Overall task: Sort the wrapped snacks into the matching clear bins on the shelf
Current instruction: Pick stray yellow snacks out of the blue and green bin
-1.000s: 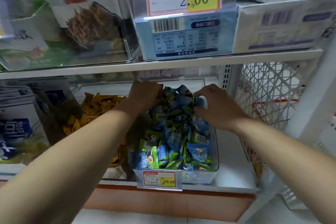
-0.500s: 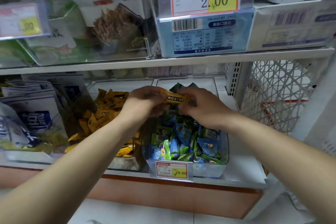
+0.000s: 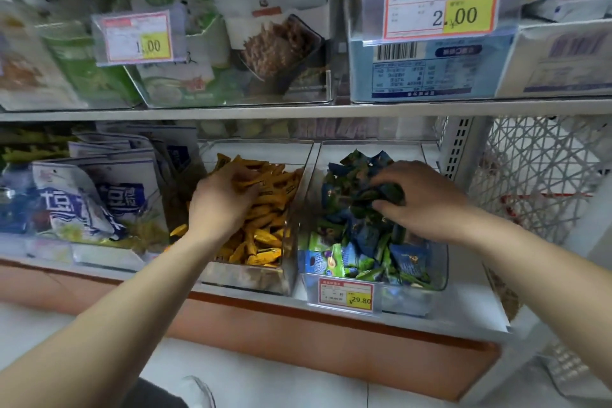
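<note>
Left hand [image 3: 222,205], fingers [image 3: 231,175] curled into yellow snacks [image 3: 265,235], hold unclear, right hand [image 3: 420,199], fingers [image 3: 389,179] pinching blue-green snacks [image 3: 361,235]

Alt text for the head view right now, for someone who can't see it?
A person's left hand is among yellow wrapped snacks in one clear bin while the right hand grips blue-green packets in the neighbouring bin.

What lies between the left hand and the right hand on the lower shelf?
In the head view, between the left hand and the right hand lie yellow snacks, the adjoining clear walls of the two bins, then blue-green snacks.
</note>
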A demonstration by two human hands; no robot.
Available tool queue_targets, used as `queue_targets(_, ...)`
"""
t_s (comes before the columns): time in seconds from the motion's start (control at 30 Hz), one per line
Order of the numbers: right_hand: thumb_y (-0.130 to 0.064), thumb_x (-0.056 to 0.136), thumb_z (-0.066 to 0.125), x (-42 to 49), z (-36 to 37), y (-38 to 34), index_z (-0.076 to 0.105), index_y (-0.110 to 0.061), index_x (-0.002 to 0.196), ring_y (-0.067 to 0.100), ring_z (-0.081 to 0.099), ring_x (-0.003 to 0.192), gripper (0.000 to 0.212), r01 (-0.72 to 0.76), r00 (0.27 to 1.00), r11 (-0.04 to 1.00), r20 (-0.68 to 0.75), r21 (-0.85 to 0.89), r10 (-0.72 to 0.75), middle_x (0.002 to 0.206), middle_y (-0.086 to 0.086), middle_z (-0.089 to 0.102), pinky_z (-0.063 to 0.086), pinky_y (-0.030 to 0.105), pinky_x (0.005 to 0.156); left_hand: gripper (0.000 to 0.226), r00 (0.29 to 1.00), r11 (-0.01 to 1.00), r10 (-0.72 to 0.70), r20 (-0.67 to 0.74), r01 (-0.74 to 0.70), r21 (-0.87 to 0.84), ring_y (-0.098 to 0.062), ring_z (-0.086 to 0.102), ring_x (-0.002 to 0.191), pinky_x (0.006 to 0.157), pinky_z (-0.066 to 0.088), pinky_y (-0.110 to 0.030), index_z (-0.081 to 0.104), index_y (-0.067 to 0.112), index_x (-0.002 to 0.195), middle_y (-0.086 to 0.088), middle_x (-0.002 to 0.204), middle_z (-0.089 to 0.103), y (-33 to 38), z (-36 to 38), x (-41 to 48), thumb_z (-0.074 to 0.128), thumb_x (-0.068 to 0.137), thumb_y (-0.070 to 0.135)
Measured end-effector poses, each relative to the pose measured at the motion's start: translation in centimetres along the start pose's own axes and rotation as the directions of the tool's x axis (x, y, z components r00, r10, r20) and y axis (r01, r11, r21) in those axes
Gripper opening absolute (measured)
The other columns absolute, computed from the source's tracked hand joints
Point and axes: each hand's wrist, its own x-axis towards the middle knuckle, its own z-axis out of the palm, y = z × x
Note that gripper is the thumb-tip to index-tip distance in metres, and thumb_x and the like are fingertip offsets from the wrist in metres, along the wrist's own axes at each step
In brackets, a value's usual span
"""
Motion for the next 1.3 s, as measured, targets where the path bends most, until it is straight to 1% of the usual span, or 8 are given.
queue_targets(0.1, -0.045, 0.09, 0.063, -0.4, -0.6, 2.0, 0.055, -0.029, 0.133, 0.02, 0.041, 0.128, 0.046, -0.083, 0.996, 0.996, -0.014, -0.042, 0.083, 0.139, -0.003, 0.05, 0.031, 0.028, 0.093, 0.039, 0.999, 0.99, 0.042, 0.009, -0.043, 0.133, -0.025, 0.065, 0.103, 0.081, 0.057, -0.041, 0.065, 0.027, 0.122, -0.001, 0.114, 0.07, 0.4, 0.1, 0.7, 0.065, 0.089, 0.048)
queue_targets(0.27, -0.048, 0.09, 0.063, -1.3, -0.9, 3.9, 0.037, -0.019, 0.149, 0.026, 0.042, 0.135, 0.071, -0.268, 0.963, 0.963, 0.029, -0.005, 0.268, 0.152, 0.007, 0.036, 0.038, 0.035, 0.106, 0.03, 0.952, 0.959, 0.284, 0.113, -0.281, -0.039, -0.01, 0.063, 0.097, 0.077, 0.046, -0.021, 0.067, 0.033, 0.114, 0.011, 0.107, 0.068, 6.7, 1.8, 0.2, 0.064, 0.087, 0.046)
queue_targets(0.4, -0.042, 0.088, 0.067, -2.1, -0.9, 4.4, 0.023, -0.02, 0.155, 0.025, 0.043, 0.137, 0.083, -0.326, 0.945, 0.942, 0.04, 0.083, 0.324, 0.158, 0.006, 0.027, 0.043, 0.039, 0.107, 0.04, 0.79, 0.894, 0.446, 0.421, -0.415, -0.168, -0.005, 0.059, 0.105, 0.079, 0.04, -0.011, 0.063, 0.033, 0.123, 0.011, 0.118, 0.066, 12.0, 6.8, 0.0, 0.066, 0.086, 0.046)
queue_targets(0.63, -0.039, 0.088, 0.066, -3.0, -0.3, 5.3, 0.029, -0.028, 0.154, 0.018, 0.053, 0.122, 0.076, -0.292, 0.957, 0.934, 0.06, 0.208, 0.285, 0.149, 0.0, 0.041, 0.047, 0.034, 0.098, 0.078, 0.598, 0.89, 0.431, 0.676, -0.405, -0.21, -0.02, 0.053, 0.125, 0.103, 0.045, -0.04, 0.036, 0.033, 0.147, 0.001, 0.142, 0.051, 15.7, 14.3, 2.7, 0.067, 0.082, 0.062)
queue_targets(0.9, -0.045, 0.087, 0.061, -3.1, -0.1, 6.2, 0.023, -0.034, 0.154, 0.006, 0.052, 0.113, 0.078, -0.267, 0.964, 0.926, 0.07, 0.266, 0.258, 0.151, -0.011, 0.036, 0.048, 0.032, 0.093, 0.051, 0.381, 0.733, 0.447, 0.809, -0.674, -0.088, -0.014, 0.054, 0.11, 0.086, 0.041, -0.03, 0.048, 0.036, 0.131, 0.006, 0.131, 0.056, 12.4, 11.7, 4.2, 0.065, 0.085, 0.047)
queue_targets(1.1, -0.047, 0.088, 0.058, -2.9, 0.5, 5.8, 0.02, -0.035, 0.155, 0.008, 0.056, 0.111, 0.078, -0.255, 0.967, 0.92, 0.091, 0.296, 0.238, 0.145, -0.014, 0.038, 0.046, 0.027, 0.086, 0.06, 0.357, 0.663, 0.315, 0.88, -0.746, 0.066, -0.018, 0.048, 0.126, 0.1, 0.044, -0.037, 0.044, 0.036, 0.142, 0.007, 0.144, 0.049, 11.0, 7.6, 5.4, 0.061, 0.086, 0.048)
queue_targets(1.2, -0.057, 0.084, 0.054, -3.1, 0.1, 5.6, 0.019, -0.038, 0.154, 0.011, 0.055, 0.117, 0.08, -0.26, 0.965, 0.933, 0.102, 0.249, 0.242, 0.148, -0.014, 0.037, 0.049, 0.033, 0.093, 0.044, 0.412, 0.648, 0.268, 0.871, -0.746, 0.154, -0.018, 0.06, 0.1, 0.083, 0.054, -0.039, 0.063, 0.035, 0.11, 0.005, 0.114, 0.062, 12.8, 8.1, 5.8, 0.054, 0.078, 0.063)
queue_targets(1.3, -0.066, 0.085, 0.048, -3.2, -0.4, 5.4, 0.015, -0.039, 0.154, 0.017, 0.048, 0.13, 0.08, -0.268, 0.959, 0.959, 0.116, 0.096, 0.257, 0.153, -0.01, 0.034, 0.048, 0.041, 0.099, 0.042, 0.545, 0.654, 0.455, 0.705, -0.741, 0.152, -0.019, 0.062, 0.085, 0.072, 0.054, -0.038, 0.061, 0.03, 0.085, 0.005, 0.092, 0.061, 15.3, 10.8, 5.3, 0.049, 0.078, 0.069)
